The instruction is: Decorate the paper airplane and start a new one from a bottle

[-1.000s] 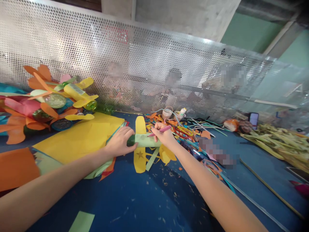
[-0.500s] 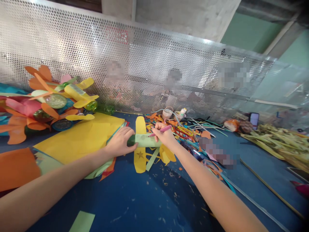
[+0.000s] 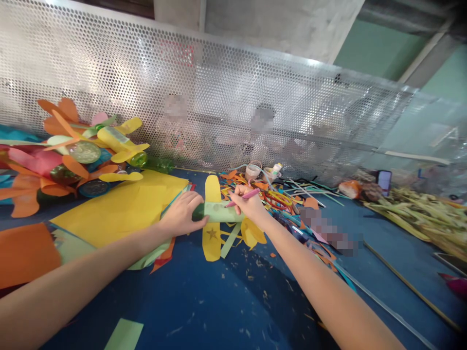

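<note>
A small plane shape with a light green body [image 3: 219,213] and a yellow wing strip [image 3: 212,243] lies on the blue table. A dark star marks the near half of the wing. My left hand [image 3: 185,214] grips the body's left end, thumb on the near side and fingers over the top. Pinched in my right hand [image 3: 246,203] is a pink pen [image 3: 251,194], its tip at the green body right of the wing. Dark marks show on the body near the tip. Yellow rounded paper [image 3: 252,234] sits below my right hand.
Yellow sheets [image 3: 120,209] lie at left, with orange paper [image 3: 29,255] nearer. Paper-and-bottle models [image 3: 83,151] are piled behind. Colourful scraps [image 3: 280,199], two cups and a phone [image 3: 384,182] lie to the right. A perforated metal screen [image 3: 226,97] stands behind the table.
The pen tip has shifted very slightly right along the green body, and a dark mark now shows more clearly beside it. My left hand has kept its grip.
</note>
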The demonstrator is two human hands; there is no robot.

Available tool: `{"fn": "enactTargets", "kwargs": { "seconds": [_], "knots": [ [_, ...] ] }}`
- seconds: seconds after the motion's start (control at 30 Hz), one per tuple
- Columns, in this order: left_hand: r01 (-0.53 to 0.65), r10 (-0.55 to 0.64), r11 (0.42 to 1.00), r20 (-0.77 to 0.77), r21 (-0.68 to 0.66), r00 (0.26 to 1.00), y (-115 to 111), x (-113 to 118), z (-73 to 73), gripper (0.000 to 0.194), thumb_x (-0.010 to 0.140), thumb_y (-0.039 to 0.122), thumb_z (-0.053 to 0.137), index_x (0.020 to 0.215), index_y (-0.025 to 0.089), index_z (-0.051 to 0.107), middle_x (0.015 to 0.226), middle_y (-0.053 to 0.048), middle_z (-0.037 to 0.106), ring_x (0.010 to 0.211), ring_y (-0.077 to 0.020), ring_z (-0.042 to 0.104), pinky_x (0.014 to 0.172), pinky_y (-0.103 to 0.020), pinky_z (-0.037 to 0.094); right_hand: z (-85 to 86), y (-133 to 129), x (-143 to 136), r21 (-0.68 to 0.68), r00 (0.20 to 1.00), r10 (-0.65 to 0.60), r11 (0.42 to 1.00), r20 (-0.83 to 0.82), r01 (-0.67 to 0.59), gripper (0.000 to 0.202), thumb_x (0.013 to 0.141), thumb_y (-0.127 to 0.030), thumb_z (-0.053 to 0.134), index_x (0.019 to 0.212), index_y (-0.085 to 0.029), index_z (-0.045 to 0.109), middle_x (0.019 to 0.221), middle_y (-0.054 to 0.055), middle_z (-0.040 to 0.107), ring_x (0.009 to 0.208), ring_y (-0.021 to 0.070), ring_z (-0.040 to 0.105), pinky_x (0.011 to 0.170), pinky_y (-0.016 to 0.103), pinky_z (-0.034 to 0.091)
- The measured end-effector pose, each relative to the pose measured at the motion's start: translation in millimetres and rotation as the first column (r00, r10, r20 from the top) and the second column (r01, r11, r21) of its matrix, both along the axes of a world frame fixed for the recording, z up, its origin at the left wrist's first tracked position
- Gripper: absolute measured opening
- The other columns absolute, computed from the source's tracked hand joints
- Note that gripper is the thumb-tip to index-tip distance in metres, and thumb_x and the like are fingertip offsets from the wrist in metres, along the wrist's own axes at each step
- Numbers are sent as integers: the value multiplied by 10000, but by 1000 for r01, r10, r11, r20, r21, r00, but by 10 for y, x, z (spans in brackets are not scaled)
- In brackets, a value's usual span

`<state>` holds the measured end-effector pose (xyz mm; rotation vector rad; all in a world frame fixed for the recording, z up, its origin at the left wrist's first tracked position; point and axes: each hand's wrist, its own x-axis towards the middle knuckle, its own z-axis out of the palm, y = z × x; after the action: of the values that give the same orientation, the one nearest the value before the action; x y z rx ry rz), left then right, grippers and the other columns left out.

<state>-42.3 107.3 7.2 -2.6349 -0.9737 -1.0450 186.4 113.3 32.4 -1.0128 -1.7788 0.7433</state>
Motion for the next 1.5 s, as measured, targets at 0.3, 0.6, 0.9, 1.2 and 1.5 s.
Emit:
{"fn": "enactTargets", "kwargs": {
  "seconds": [0.3,0.6,0.9,1.2,1.5],
  "knots": [
    [10,-9,1000,18,-11,1000,-2,2,2,208,759,318,547,904,196,462,962,-88,571,966,-255,526,831,-395,430,7,-21,-28,-34,998,35,999,45,-34,229,809,-221,511,615,-221,390,352,-94,490,331,82,434,574,251,440],
    [2,-2,1000,3,-2,1000,1,3,1,210,762,318,543,906,198,449,964,-89,565,970,-258,523,838,-394,427,69,-92,-71,-72,997,70,995,14,-69,228,816,-256,522,628,-217,400,380,-82,524,377,94,501,620,255,456],
    [-1,1,1000,2,6,1000,3,5,-5,212,765,320,538,911,195,448,961,-88,568,973,-257,524,840,-395,426,53,-76,-66,-59,998,59,997,13,-59,217,819,-257,523,639,-213,409,405,-71,553,395,99,523,589,239,430],
    [6,-6,1000,17,-2,1000,5,2,2,208,762,323,542,906,201,454,954,-84,569,963,-251,527,837,-397,431,52,-62,-52,-72,998,57,996,28,-55,219,796,-228,519,616,-219,395,347,-86,508,352,100,500,601,260,452],
    [2,-1,1000,9,-8,1000,-3,5,7,219,761,322,548,913,194,455,964,-90,571,967,-252,525,844,-394,427,67,-81,-64,-69,998,59,996,19,-58,220,810,-247,518,629,-220,396,374,-78,532,375,97,503,611,254,456]
  ]
}}
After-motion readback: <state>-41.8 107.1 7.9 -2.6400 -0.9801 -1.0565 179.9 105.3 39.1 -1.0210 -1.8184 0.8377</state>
